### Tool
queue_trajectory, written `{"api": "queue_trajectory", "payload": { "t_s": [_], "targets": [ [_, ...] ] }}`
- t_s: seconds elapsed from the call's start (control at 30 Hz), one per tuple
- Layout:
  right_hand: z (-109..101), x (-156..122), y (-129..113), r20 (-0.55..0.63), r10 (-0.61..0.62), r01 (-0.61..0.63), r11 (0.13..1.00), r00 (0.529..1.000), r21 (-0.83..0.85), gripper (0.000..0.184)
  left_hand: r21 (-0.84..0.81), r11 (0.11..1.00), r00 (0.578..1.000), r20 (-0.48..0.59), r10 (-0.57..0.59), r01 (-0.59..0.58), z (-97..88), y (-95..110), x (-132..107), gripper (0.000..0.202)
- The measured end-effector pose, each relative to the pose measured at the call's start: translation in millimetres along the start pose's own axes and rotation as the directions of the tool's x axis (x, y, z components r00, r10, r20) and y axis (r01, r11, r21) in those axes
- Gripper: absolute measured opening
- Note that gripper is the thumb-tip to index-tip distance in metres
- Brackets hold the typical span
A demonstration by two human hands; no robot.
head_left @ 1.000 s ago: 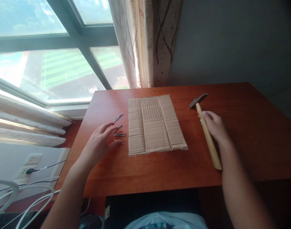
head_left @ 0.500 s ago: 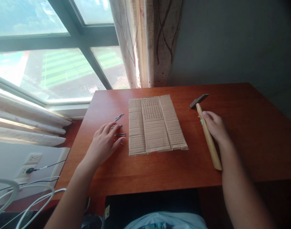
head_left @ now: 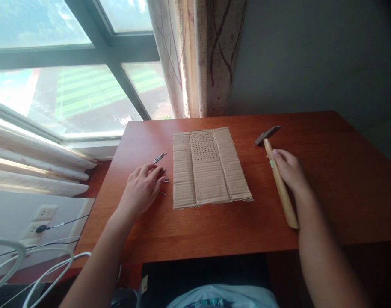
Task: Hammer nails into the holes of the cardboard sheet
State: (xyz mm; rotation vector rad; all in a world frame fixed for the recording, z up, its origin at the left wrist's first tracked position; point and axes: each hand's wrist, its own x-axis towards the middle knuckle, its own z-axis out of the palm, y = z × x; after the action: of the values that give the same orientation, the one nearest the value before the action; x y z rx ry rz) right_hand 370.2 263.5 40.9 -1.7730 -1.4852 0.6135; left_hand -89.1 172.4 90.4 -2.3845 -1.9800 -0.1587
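Observation:
On the left of the table, my left hand [head_left: 144, 185] reaches over the nails [head_left: 160, 157], fingers curved down and thumb still apart from the index finger. It covers part of the scattered nails, and whether it touches one is hard to see. A hammer [head_left: 282, 192] with a pale wooden handle and grey metal head lies at a slant on the right. My right hand [head_left: 288, 169] is closed round the upper part of its handle. Between the hands lies a flat cardboard sheet [head_left: 211, 179] with a grid of small dark holes in its upper middle.
The reddish-brown wooden table [head_left: 327, 179] extends to the right. Behind it are a patterned curtain [head_left: 198, 60] and a grey wall. A window stands at the left. White cables [head_left: 67, 269] and a wall socket [head_left: 38, 226] are at the lower left.
My left thumb has drawn in toward the fingers over the nails, narrowing the gap. My right hand and the hammer have stayed where they were.

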Motion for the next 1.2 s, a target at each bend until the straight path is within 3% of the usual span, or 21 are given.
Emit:
{"api": "queue_trajectory", "payload": {
  "t_s": [0.37,0.97,1.2],
  "targets": [
    [0,0,-3,0.009,0.015,-0.015,1.0,1.0,0.009,0.043,-0.034,0.999,0.999,-0.038,0.025,-0.026,-0.4,-13,16,0.026],
    [0,1,2,0.007,-0.004,0.004,1.0,1.0,0.001,0.045,-0.053,0.996,0.994,-0.08,-0.072,0.068,3.6,-12,18,0.029],
    [-1,-1,-3,0.01,0.003,-0.003,1.0,1.0,0.005,0.043,-0.159,0.987,1.0,0.01,0.014,-0.012,-2.9,-18,13,0.032]
  ]
}}
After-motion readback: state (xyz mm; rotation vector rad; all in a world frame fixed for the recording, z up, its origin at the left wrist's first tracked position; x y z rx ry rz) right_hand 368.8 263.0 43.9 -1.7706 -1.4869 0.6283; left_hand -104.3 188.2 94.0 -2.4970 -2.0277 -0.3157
